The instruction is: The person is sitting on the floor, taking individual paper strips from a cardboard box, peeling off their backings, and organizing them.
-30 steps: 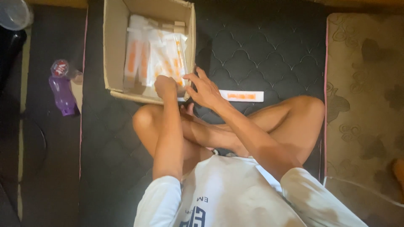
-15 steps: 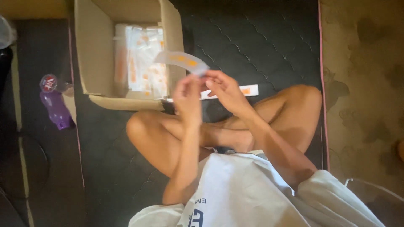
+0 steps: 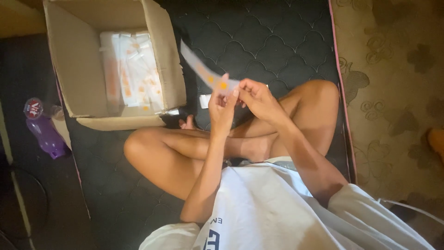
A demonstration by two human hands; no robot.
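- Person's sitting cross-legged on a dark quilted mat (image 3: 277, 41), white shirt nearest the cam.
- Left hand (image 3: 222, 109) and right hand (image 3: 256, 97) are both pinching one end of a long white sachet strip w/ orange marks (image 3: 203, 71), fingers closed narrow on it.
- Rest of the strip's sticking up-left in mid air, blurry.
- Risk imo: thin grip at one end, so it could slip or tear.
- Further out: open cardboard box (image 3: 85, 92) w/ more white-orange packets (image 3: 132, 69), purple bottle (image 3: 44, 132) lying left of it.

one cardboard box (image 3: 83, 88), one purple bottle (image 3: 46, 136), one raised white strip (image 3: 203, 71), two hands (image 3: 240, 99).
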